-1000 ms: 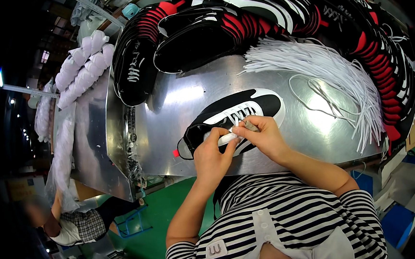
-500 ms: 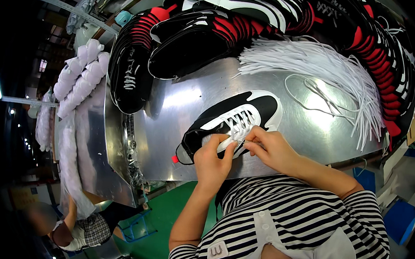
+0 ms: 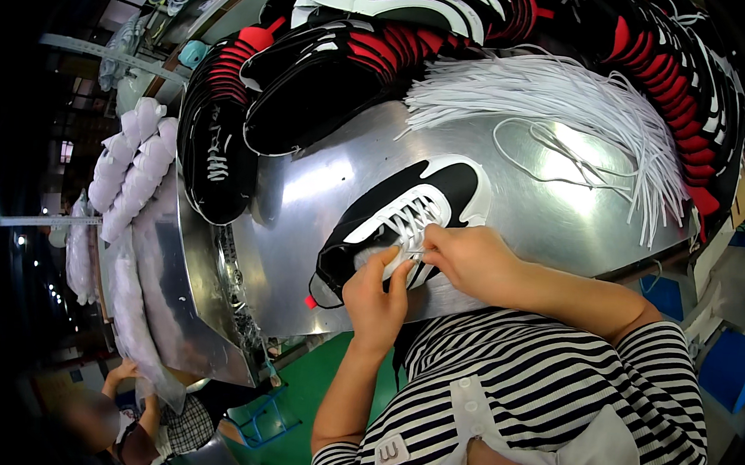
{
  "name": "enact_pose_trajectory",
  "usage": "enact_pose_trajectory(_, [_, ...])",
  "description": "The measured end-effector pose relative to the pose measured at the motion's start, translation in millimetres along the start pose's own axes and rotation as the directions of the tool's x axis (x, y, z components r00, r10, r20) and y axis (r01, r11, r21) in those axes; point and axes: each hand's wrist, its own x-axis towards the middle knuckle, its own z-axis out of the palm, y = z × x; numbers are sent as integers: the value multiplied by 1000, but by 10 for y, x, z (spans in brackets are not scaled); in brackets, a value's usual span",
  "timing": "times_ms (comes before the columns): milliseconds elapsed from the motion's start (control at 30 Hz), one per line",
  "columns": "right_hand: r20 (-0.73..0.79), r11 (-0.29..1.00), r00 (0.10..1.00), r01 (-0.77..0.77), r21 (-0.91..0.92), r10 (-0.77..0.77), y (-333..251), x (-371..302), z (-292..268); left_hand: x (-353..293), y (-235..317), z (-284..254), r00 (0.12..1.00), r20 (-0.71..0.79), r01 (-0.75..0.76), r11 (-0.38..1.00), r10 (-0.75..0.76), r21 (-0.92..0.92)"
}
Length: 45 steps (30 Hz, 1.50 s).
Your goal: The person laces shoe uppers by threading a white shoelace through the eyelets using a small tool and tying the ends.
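Observation:
A black and white shoe upper [image 3: 458, 185] with a red tab at its heel lies on the metal table in front of me, toe pointing away to the right. White shoelace [image 3: 414, 216] criss-crosses through its eyelets. My left hand [image 3: 374, 300] pinches the white eyelet edge near the ankle opening between thumb and fingers. Close beside it, my right hand [image 3: 473, 258] is closed in a pinch at the lace on the near edge of the upper. The lace end itself is mostly hidden by the fingertips.
A bundle of white laces [image 3: 555, 98] lies at the far right of the metal table [image 3: 305, 215], with a loose loop beside it. Stacked black and red uppers [image 3: 313, 99] line the back. At left, a co-worker's hands [image 3: 127, 369] touch a long plastic-wrapped bundle [image 3: 135, 311].
The whole view has shifted, carrying the table scene slightly left. My right fingertips have come closer to my left ones at the eyelets. The co-worker's hands show more at the wrapped bundle.

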Motion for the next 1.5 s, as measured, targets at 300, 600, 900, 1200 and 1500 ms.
enact_pose_trajectory(300, [192,982,972,-155,104,133,-67,-42,-483,-66,16,-45,999,-2,52,999,-52,-7])
enact_pose_trajectory(600, [-325,992,946,37,121,5,378,372,-137,72,114,-272,893,434,128,992,-121,12])
enact_pose_trajectory(900, [-279,900,940,-59,431,195,414,288,-192,-130,45,-356,969,164,-209,968,186,138])
enact_pose_trajectory(1200, [-201,816,961,-40,576,189,271,354,-71,-1021,51,-14,686,43,287,215,-726,-934])
enact_pose_trajectory(1500, [-1,580,981,-115,806,196,137,697,-71,-43,-67,-691,905,3,22,38,-426,-999])
